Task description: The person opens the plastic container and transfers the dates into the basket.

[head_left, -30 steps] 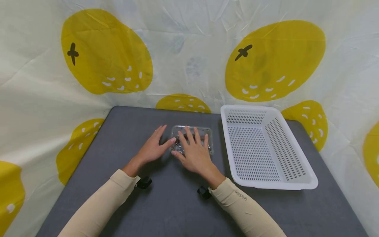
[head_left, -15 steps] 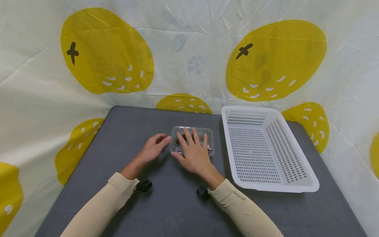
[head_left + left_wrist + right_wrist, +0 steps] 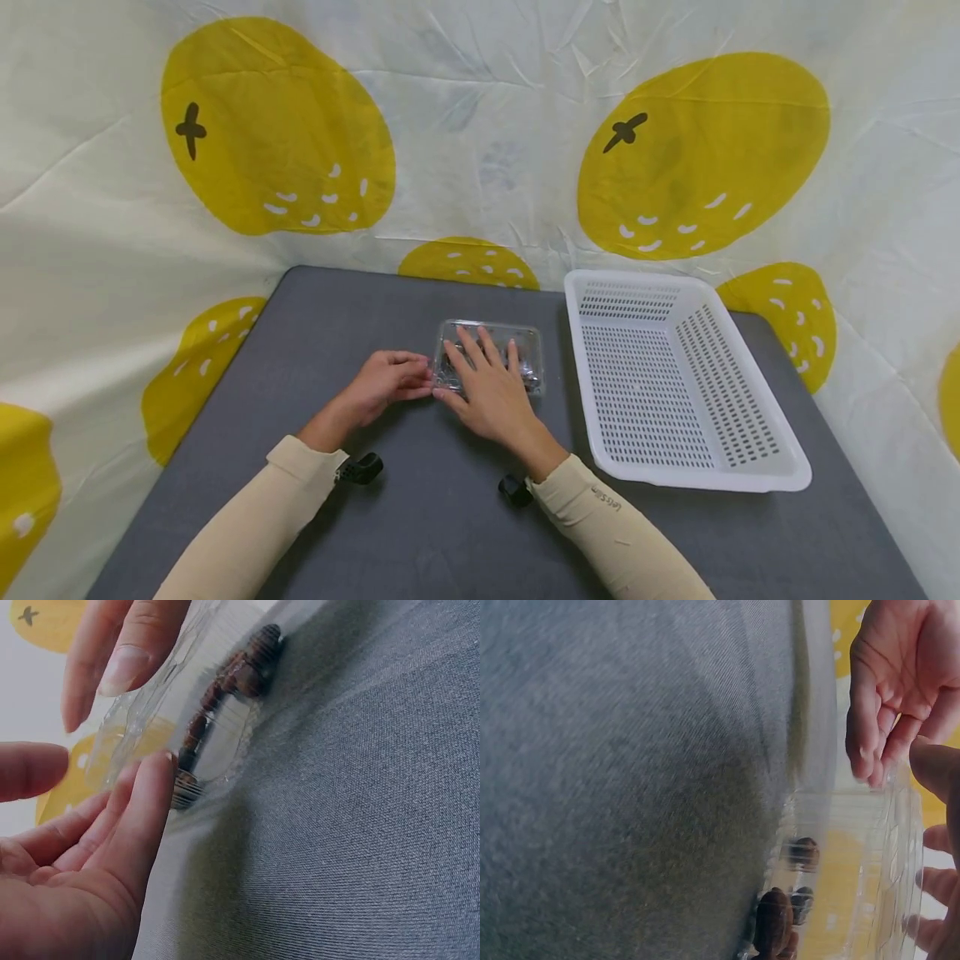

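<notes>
A clear plastic clamshell box [image 3: 531,342] lies on the table with its lid down. Inside are several dark brown, oval pieces [image 3: 772,919] that look like dates. My right hand [image 3: 489,398] rests across the lid with its fingers spread and straight. At the box's left side, my left hand [image 3: 382,387] has its fingertips at the edge, near the front corner. In the left wrist view, a gap shows between the left hand's digits. The right hand covers part of the box and its contents in the head view.
To the right of the box stands a white plastic basket [image 3: 757,379] with slotted walls and floor. A grey cloth covers the table [image 3: 450,517]. Behind it hangs a pale curtain [image 3: 487,117] printed with yellow fruit.
My left hand has drawn back from the lid, then come to the box's left edge with its fingers more bent. My right hand has stayed spread on the lid.
</notes>
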`<action>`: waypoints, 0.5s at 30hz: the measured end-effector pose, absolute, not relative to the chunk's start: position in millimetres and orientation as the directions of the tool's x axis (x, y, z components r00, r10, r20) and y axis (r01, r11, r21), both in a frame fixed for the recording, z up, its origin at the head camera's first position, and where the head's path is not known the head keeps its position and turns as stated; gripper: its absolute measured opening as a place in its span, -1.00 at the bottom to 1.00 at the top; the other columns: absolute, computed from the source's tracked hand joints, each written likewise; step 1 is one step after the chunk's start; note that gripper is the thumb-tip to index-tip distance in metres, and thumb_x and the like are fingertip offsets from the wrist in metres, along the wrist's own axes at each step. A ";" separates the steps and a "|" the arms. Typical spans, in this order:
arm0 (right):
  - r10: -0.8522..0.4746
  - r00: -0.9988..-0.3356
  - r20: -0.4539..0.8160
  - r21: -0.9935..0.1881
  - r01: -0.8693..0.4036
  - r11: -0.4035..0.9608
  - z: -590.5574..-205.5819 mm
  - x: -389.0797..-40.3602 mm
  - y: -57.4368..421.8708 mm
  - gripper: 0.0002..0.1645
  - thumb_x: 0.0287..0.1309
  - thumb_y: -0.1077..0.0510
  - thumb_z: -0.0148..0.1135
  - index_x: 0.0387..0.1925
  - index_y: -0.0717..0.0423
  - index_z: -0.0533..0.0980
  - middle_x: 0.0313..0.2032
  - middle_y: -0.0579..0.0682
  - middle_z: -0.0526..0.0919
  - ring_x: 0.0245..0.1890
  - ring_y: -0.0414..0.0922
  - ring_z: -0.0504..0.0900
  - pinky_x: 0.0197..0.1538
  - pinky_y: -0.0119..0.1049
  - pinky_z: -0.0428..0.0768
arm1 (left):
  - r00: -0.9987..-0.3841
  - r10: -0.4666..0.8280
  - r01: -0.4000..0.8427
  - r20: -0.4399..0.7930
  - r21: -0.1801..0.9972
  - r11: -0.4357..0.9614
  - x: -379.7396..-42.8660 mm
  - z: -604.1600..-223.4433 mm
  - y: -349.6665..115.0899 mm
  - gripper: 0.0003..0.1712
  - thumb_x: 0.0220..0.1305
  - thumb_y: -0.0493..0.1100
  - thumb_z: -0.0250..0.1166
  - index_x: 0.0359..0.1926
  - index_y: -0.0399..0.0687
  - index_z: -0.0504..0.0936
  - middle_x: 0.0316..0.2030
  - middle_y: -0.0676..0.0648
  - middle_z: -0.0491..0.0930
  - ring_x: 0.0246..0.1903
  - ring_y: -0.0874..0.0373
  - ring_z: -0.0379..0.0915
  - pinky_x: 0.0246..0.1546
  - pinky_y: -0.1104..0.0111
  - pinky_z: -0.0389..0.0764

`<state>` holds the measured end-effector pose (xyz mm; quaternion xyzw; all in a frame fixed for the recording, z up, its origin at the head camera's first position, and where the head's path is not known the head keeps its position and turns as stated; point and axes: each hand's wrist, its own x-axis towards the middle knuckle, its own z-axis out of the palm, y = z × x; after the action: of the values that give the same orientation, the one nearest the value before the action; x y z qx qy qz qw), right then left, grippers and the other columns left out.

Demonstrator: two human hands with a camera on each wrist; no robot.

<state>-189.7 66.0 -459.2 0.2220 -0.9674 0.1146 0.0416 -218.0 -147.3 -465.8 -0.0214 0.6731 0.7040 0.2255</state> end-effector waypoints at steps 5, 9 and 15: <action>-0.458 -0.876 0.150 -0.168 -0.479 0.862 -460.4 -191.1 68.0 -0.13 0.43 -0.39 0.10 0.61 -0.20 0.19 0.63 -0.08 0.17 0.68 0.04 0.04 0.63 0.36 -0.01 | -0.878 0.322 -0.382 -0.355 0.924 -0.024 -218.4 -469.8 -151.1 -0.55 0.55 -0.35 0.13 0.34 -0.52 0.42 -0.18 -0.09 0.73 -0.23 0.18 0.77 -0.04 0.30 0.79; -0.485 -0.859 0.165 -0.149 -0.507 0.849 -460.9 -192.0 68.8 -0.16 0.43 -0.36 0.13 0.58 -0.16 0.26 0.60 -0.05 0.25 0.65 0.02 0.13 0.63 0.32 0.04 | -0.862 0.362 -0.402 -0.356 0.914 -0.057 -217.8 -472.9 -153.0 -0.53 0.51 -0.41 0.14 0.34 -0.59 0.39 -0.20 -0.07 0.75 -0.22 0.17 0.77 -0.05 0.31 0.79; -0.505 -0.837 0.211 -0.149 -0.538 0.829 -462.7 -192.4 69.7 -0.22 0.44 -0.32 0.15 0.52 -0.10 0.35 0.55 -0.02 0.36 0.60 0.04 0.26 0.61 0.29 0.14 | -0.847 0.389 -0.421 -0.361 0.903 -0.079 -217.8 -476.7 -150.6 -0.50 0.47 -0.44 0.16 0.34 -0.62 0.35 -0.18 -0.07 0.74 -0.22 0.17 0.77 -0.08 0.34 0.79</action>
<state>-192.4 69.7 -462.7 0.2738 -0.9529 0.1016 0.0814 -217.8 -150.6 -476.7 -0.0129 0.6199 0.7344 0.2760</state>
